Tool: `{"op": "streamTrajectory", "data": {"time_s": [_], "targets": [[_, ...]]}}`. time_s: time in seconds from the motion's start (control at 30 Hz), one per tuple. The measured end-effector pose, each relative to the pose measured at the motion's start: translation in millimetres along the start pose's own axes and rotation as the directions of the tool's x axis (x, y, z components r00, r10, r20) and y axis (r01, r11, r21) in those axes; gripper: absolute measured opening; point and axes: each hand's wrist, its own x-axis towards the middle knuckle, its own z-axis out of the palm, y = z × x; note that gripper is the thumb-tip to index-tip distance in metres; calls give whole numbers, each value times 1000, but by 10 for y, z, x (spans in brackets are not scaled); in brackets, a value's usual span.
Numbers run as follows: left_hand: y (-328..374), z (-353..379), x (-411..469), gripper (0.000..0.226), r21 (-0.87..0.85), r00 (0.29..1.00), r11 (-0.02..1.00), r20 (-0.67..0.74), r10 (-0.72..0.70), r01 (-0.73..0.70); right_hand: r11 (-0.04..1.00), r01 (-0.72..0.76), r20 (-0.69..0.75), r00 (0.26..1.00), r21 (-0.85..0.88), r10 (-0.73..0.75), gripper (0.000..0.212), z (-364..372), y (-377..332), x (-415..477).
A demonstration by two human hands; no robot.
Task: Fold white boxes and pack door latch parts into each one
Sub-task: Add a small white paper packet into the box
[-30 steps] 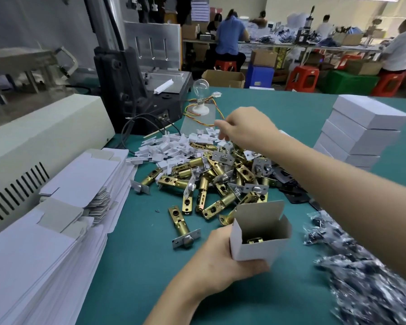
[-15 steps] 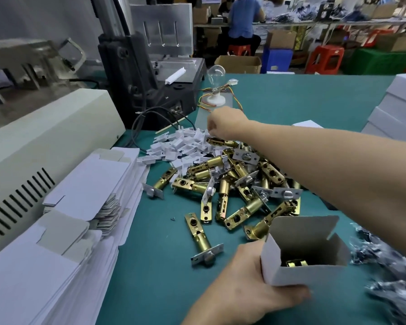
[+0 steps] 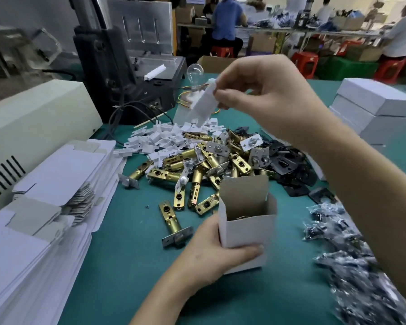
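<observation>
This looks like the packing step for one box. The left hand (image 3: 211, 252) stands an open white box (image 3: 244, 231) on the green table (image 3: 127, 266), with the fingers curled round its near side and the thumb across the front. The box is folded up into shape. Its top flap sticks straight up at the back, and a little bit of gold metal shows down inside, so I think one latch is already in there. The right hand (image 3: 263, 90) is up in the air behind the box, above the heap of parts. It is pinching a long white plastic piece (image 3: 204, 102) by one end, between thumb and fingertips, and the piece hangs down on a slant. Next, I think, that hand must bring the piece over the mouth of the box, turn it so it points down, and let it slip in past the flap. Between the two hands lies a pile of brass latches (image 3: 197, 170), with more small white pieces (image 3: 164, 137) behind it. Black plates (image 3: 288, 160) lie to the right.
</observation>
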Motion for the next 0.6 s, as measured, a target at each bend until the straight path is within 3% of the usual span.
{"op": "streamTrajectory", "data": {"time_s": [0.1, 0.27, 0.4, 0.6], "targets": [[-1, 21, -9, 49, -31, 999, 999, -12, -41, 41, 997, -56, 72, 996, -61, 61, 6, -260, -135, -521], [37, 59, -27, 58, -41, 999, 999, -25, -26, 25, 975, -146, 67, 985, -166, 159, 9, -164, -129, -1020], [105, 55, -54, 53, 77, 998, 997, -56, 36, -31, 960, -138, 121, 978, -245, 171, 10, -57, -148, -1124], [214, -27, -136, 48, 303, 989, 945, -46, 143, -123, 965, -164, 260, 941, -203, 215, 9, -64, -192, -1138]]}}
